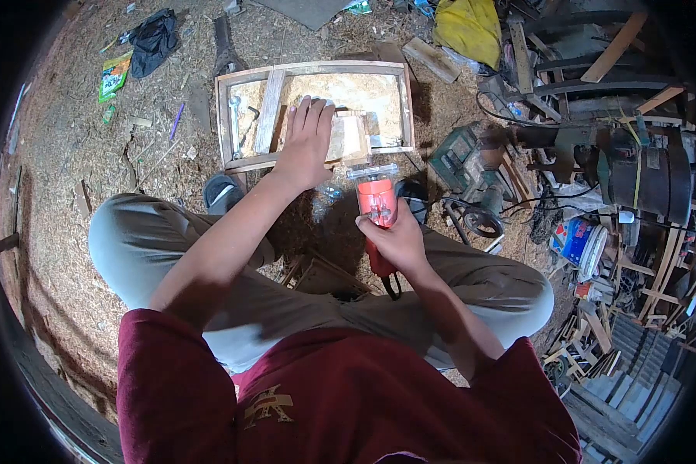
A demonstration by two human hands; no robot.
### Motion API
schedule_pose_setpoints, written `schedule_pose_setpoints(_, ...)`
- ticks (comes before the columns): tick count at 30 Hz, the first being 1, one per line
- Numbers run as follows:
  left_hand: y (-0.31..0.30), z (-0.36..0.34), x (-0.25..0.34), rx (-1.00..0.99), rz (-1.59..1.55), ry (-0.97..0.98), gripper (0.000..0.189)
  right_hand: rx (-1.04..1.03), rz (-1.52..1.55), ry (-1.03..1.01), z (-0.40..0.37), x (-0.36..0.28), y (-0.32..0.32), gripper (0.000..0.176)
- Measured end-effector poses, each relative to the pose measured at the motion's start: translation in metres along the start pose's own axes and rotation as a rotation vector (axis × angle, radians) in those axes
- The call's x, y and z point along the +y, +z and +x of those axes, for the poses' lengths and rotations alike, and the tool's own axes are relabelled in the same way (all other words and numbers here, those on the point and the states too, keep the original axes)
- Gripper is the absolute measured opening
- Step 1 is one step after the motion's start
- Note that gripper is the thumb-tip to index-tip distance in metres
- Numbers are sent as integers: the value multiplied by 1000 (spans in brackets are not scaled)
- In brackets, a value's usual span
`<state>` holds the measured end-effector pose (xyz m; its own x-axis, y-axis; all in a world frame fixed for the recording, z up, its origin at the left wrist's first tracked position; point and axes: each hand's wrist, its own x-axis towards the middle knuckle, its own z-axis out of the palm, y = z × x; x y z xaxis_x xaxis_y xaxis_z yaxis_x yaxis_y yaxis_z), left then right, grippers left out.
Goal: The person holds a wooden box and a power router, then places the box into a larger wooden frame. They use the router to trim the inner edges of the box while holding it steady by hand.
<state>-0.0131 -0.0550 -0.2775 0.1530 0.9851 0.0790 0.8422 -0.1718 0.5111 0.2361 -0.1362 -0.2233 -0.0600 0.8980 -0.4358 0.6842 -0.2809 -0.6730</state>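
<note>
Red power tool [377, 199], gripped in the right hand [394, 236] near the wooden frame [332, 67], is best held level, with the left hand [307, 147], fingers extended by the wood block [353, 138], well away from its transparent base [372, 172].

Bright glare inside wooden frame [332, 66]; deep shadow between trouser legs [487, 290]. Strong fisheye bending, blackened corners.

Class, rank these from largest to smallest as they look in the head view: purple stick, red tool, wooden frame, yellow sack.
1. Wooden frame
2. Red tool and yellow sack: too alike to rank; the tool looks nearer the camera
3. Purple stick
</note>
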Motion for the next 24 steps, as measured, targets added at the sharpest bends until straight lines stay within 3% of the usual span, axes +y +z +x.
schedule_pose_setpoints(24, 2, 2, -4, -32, -20, -11, 128, 26, 50, -15, -1, 10, 0, 45)
